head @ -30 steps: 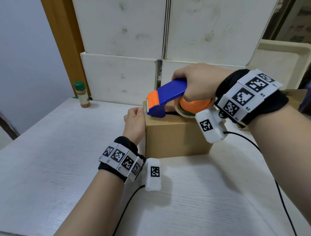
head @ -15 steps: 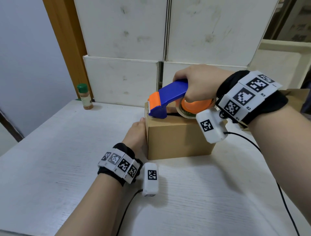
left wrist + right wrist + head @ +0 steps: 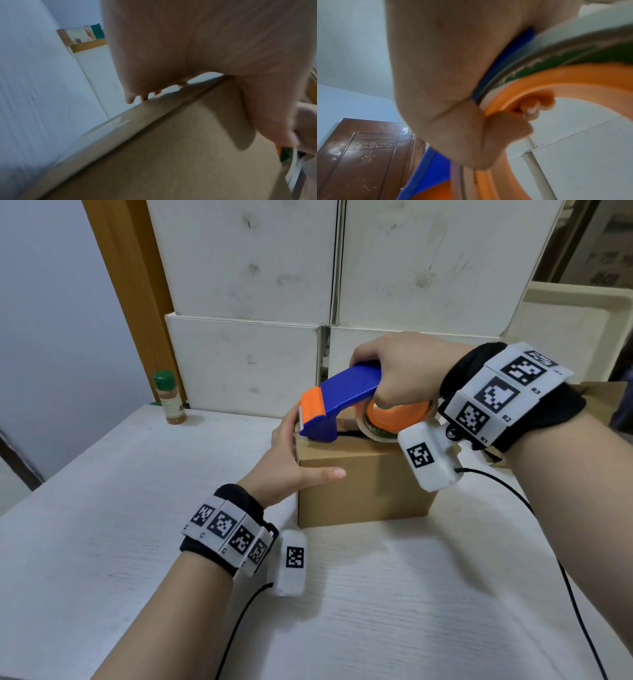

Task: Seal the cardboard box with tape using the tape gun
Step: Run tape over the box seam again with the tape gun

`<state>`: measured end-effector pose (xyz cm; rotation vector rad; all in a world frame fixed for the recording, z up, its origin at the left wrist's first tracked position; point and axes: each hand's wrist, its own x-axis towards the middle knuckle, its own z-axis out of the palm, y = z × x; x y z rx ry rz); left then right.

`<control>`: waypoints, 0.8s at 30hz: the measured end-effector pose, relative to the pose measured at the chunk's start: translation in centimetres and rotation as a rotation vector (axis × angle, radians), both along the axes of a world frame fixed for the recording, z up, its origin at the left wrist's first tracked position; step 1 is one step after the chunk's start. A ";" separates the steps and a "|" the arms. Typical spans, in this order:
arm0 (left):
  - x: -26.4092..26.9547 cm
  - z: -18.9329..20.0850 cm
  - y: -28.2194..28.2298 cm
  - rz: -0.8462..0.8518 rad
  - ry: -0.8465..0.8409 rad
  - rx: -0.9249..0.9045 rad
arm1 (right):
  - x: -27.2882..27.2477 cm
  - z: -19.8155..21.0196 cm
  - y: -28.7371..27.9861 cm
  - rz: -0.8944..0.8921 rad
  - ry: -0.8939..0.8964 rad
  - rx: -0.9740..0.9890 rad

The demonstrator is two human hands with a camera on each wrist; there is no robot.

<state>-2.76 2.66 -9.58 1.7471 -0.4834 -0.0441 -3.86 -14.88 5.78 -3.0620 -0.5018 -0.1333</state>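
Right hand grips tape gun at box top's left edge; flat-fingered left hand braces that corner.

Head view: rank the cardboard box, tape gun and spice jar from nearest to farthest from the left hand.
1. Cardboard box: touched by the left hand at its left end.
2. Tape gun: on the box top, just above the fingers.
3. Spice jar: far left, by the wall.

White table, stacked white boxes, brown door

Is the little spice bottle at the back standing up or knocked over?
Upright: the spice bottle stands on the table, green cap on top.
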 end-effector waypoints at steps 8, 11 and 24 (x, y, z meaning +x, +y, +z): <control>0.5 -0.6 0.3 0.070 0.028 -0.058 | -0.1 0.3 -0.5 -0.001 0.033 0.030; 0.5 -0.4 0.4 0.059 0.028 -0.081 | -0.3 0.3 -0.5 -0.006 0.019 0.016; 0.6 0.6 2.1 0.039 0.032 -0.034 | -0.3 0.5 0.6 -0.004 0.012 -0.006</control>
